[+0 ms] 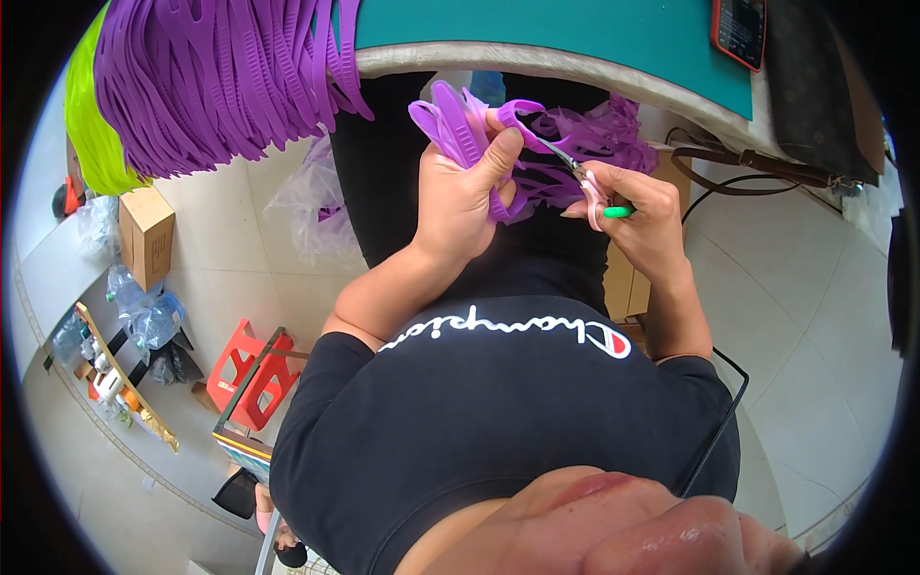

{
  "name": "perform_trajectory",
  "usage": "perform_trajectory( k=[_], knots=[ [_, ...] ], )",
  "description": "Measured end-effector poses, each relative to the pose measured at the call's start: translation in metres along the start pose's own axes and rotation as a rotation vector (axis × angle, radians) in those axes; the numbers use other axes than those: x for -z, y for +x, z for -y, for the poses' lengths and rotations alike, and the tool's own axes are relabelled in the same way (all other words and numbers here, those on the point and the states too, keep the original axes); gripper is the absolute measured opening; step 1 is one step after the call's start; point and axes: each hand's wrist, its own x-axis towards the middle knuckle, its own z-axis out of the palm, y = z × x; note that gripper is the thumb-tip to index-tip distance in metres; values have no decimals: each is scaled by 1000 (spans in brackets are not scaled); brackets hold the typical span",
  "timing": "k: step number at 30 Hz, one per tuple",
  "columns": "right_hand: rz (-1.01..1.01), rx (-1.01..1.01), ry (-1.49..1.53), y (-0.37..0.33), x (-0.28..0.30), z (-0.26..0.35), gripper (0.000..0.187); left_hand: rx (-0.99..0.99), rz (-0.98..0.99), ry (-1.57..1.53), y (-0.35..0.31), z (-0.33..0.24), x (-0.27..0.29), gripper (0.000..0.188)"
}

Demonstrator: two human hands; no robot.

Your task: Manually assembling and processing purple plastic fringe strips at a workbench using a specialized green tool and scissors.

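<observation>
My left hand (465, 192) is closed around a looped purple rubber strap (452, 129) with a ribbed section, thumb pressed on top. Small scissors (593, 203) with a pale pink handle sit in my right hand (644, 199), fingers curled through the grips. Their blades point up and left and meet a purple loop beside my left fingertips; whether they are cutting cannot be made out. A green band shows at the right hand's fingers, its kind unclear. Behind and below the hands, a tangle of thin purple rubber pieces (623, 144) lies over my lap.
A thick bundle of purple straps (211, 77) hangs over the table's left end, beside lime green ones (88, 115). The table has a green mat (537, 24) and a phone (739, 34). Leftward on the floor are a cardboard box (146, 235) and red stool (244, 379).
</observation>
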Motion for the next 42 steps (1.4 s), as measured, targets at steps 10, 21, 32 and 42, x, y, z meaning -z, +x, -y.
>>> perform_trajectory(
  k=[10,21,32,42],
  knots=[
    [-24,23,-38,0,0,1,33,9,-12,5,1,0,-1,12],
    [-24,48,-69,0,-1,0,31,3,-8,30,-2,3,-2,12],
    [-30,33,-57,-1,-2,0,28,-21,-2,19,-1,3,0,13],
    [-25,45,-27,0,-4,-1,34,-15,8,29,-2,2,1,12]
  ],
)
